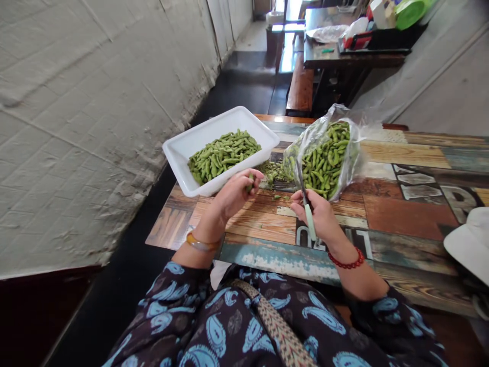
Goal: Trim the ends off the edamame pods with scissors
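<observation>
My left hand (239, 192) is closed around a green soybean pod (249, 183), just in front of a white plastic tub (179, 165). A heap of soybean pods (225, 155) lies inside the tub. In my right hand (320, 211) is a pair of scissors (309, 219) with pale green handles, its blades pointing away from me. Beyond the blades, a clear plastic bag (353, 148) lies open and full of pods (328, 158). Small green trimmings (277, 176) are scattered on the table between tub and bag.
The wood-patterned table (412, 204) runs off to the right, with a white object (471, 242) at its right edge. A rough white wall (95, 112) stands at the left. Farther back are a bench (301, 84) and another table (324, 58) bearing assorted items.
</observation>
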The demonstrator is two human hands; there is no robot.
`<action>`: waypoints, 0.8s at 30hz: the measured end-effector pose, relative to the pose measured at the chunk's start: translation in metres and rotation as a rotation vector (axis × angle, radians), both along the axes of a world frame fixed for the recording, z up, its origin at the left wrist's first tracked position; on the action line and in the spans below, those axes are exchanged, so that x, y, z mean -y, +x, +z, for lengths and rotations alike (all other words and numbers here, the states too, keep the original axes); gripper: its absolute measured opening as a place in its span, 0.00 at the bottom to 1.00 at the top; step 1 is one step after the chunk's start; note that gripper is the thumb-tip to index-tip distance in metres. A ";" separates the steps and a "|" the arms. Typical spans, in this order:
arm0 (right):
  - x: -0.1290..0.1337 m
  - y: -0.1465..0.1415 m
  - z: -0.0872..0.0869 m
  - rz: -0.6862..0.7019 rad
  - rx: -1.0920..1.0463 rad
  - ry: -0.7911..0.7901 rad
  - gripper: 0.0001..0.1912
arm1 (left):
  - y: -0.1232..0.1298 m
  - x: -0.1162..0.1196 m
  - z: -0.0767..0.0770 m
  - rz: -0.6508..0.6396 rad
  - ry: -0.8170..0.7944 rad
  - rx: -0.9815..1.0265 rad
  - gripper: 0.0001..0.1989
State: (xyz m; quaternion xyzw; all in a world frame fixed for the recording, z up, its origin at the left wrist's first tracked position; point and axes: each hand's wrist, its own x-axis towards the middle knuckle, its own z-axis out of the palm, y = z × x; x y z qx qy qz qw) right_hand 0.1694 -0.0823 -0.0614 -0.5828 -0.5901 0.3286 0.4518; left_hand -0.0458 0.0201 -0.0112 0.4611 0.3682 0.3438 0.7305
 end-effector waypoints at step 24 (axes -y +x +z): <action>-0.003 0.014 0.008 0.270 0.270 0.172 0.14 | 0.037 0.016 -0.015 -0.177 0.186 -0.057 0.15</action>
